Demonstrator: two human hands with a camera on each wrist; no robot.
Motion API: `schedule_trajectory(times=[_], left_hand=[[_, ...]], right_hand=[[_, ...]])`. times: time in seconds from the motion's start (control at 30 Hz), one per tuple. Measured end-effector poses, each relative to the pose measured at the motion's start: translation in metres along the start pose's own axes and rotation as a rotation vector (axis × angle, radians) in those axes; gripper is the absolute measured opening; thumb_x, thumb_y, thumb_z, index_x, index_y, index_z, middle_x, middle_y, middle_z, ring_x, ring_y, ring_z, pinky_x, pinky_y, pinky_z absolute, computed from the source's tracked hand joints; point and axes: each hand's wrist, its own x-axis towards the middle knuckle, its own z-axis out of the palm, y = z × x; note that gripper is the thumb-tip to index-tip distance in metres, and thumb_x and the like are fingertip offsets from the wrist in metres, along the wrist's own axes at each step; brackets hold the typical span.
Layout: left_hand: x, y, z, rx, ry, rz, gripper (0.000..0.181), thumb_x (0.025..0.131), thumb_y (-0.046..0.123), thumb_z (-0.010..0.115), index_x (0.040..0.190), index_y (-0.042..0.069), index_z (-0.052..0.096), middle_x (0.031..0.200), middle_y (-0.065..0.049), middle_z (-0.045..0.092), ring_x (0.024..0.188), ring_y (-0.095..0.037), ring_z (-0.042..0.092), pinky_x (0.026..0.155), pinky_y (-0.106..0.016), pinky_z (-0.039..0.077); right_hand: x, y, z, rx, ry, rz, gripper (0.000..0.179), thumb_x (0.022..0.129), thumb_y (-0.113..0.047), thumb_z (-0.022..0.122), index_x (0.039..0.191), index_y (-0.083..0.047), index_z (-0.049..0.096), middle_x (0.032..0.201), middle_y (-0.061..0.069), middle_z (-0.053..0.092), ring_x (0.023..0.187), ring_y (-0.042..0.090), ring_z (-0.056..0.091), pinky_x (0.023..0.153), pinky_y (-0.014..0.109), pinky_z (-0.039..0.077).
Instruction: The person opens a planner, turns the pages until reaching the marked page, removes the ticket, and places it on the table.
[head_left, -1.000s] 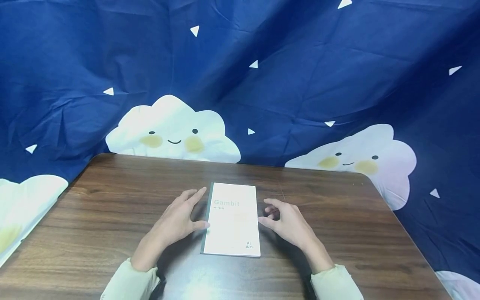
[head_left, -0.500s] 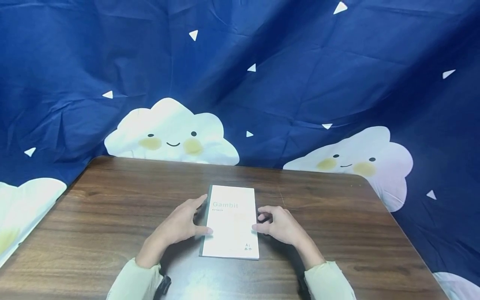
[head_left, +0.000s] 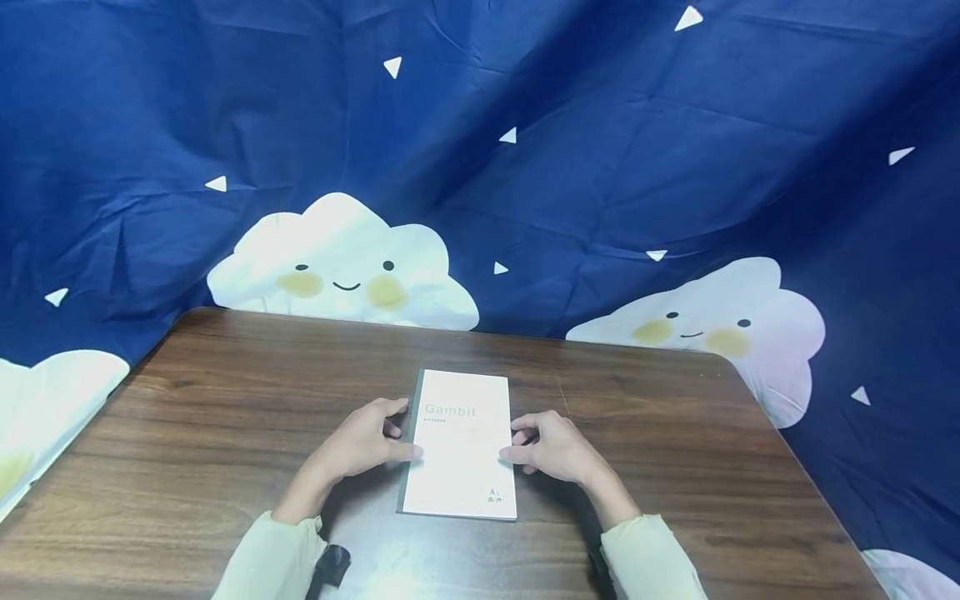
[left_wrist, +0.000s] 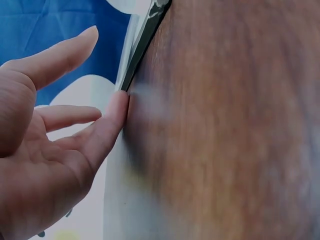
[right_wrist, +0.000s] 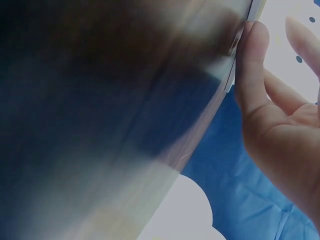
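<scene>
A white A5 notebook [head_left: 461, 450] with a dark spine strip and "Gambit" on its cover lies on the wooden table, spine to the left. My left hand [head_left: 367, 446] is at the spine, its thumb [head_left: 407, 452] reaching over the cover's left edge. In the left wrist view a fingertip [left_wrist: 119, 100] meets the spine [left_wrist: 144, 47] low at the table, while the thumb stays raised above. On the opposite side is my right hand [head_left: 557, 450], thumb over the right edge. The right wrist view has one finger [right_wrist: 254, 42] against the notebook's edge, with the thumb [right_wrist: 302, 40] apart.
The brown table [head_left: 247, 392] extends around the notebook on all sides. Behind it hangs a blue cloth [head_left: 562, 167] printed with white clouds and triangles. A black object [head_left: 332, 567] shows at the left sleeve's cuff.
Both hands have come inward to the notebook's two long edges, the right hand moving left. Both thumbs now overlap the cover, and the fingers have drawn in to the sides. The notebook lies where it was.
</scene>
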Motion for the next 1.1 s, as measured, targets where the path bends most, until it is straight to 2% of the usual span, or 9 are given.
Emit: schedule_trajectory(times=[0.2,0.47,0.77,0.93,1.1], left_hand=[[0.0011,0.0029,0.0027,0.022,0.027,-0.008,0.079,0.076,0.017,0.09,0.138,-0.015,0.052,0.122,-0.017,0.058,0.086,-0.018,0.057,0.072,-0.03,0.05],[0.0014,0.002,0.0036,-0.005,0.033,-0.018,0.074,0.078,0.013,0.088,0.137,-0.014,0.053,0.123,-0.019,0.056,0.084,-0.016,0.055,0.069,-0.03,0.05],[0.0039,0.0009,0.0044,-0.002,0.028,-0.022,0.074,0.079,0.015,0.088,0.138,-0.012,0.054,0.126,-0.018,0.056,0.083,-0.015,0.055,0.07,-0.03,0.049],[0.0042,0.0004,0.0051,-0.005,0.027,-0.022,0.073,0.078,0.015,0.087,0.137,-0.012,0.054,0.124,-0.017,0.056,0.083,-0.016,0.054,0.07,-0.031,0.049],[0.0045,0.0008,0.0044,0.005,0.028,-0.013,0.073,0.078,0.016,0.087,0.137,-0.012,0.055,0.124,-0.017,0.057,0.082,-0.015,0.054,0.071,-0.031,0.048]], right_hand=[[0.0018,-0.0021,0.0011,0.006,-0.011,0.009,0.054,0.084,-0.014,0.083,0.125,0.014,0.063,0.085,0.006,0.062,0.068,0.019,0.067,0.063,0.032,0.059],[0.0038,-0.0019,0.0003,0.037,-0.022,0.009,0.047,0.085,-0.015,0.081,0.12,0.012,0.064,0.084,0.007,0.06,0.07,0.019,0.066,0.065,0.032,0.059],[0.006,0.0012,-0.0006,0.074,0.033,0.001,0.036,0.086,-0.01,0.078,0.112,0.01,0.064,0.082,0.006,0.057,0.071,0.018,0.061,0.062,0.034,0.059],[0.0073,0.0014,0.0001,0.096,0.053,-0.005,0.032,0.087,-0.005,0.076,0.111,0.01,0.063,0.086,0.008,0.062,0.07,0.019,0.064,0.061,0.035,0.059],[0.0087,-0.0007,0.0005,0.128,0.063,0.003,0.028,0.089,0.001,0.071,0.113,0.011,0.06,0.083,0.01,0.067,0.07,0.022,0.068,0.063,0.035,0.06]])
